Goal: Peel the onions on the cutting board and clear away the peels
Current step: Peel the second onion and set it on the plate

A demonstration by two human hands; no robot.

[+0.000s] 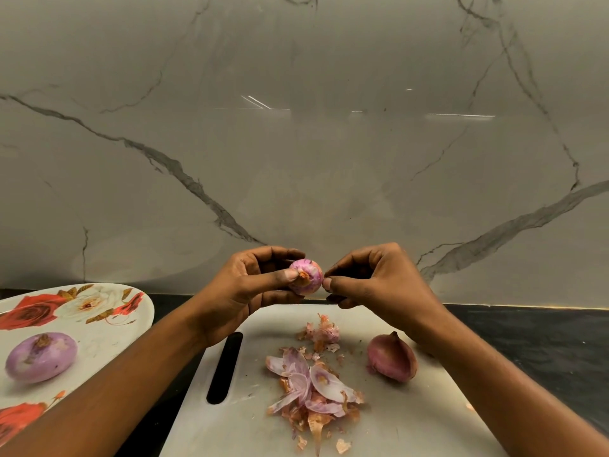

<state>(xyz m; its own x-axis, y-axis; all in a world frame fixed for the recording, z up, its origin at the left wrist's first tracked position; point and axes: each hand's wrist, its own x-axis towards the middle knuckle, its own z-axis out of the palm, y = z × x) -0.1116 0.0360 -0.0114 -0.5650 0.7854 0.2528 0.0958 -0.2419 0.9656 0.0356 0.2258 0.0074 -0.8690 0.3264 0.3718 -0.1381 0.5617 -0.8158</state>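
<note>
In the head view, a small, round, partly peeled pink onion [308, 280] is held above the far edge of the white plastic cutting board [412, 423]. The grip of the left hand [250, 285] is closed round it. The right hand [372, 282] is pinched thumb to forefinger just beside it; whether skin is caught there cannot be told. A heap of pink and papery peels [313, 387] and an unpeeled reddish onion [392, 357] lie on the board. A peeled purple onion [41, 356] rests on the rose-patterned tray [108, 324] on the dark worktop [543, 338].
</note>
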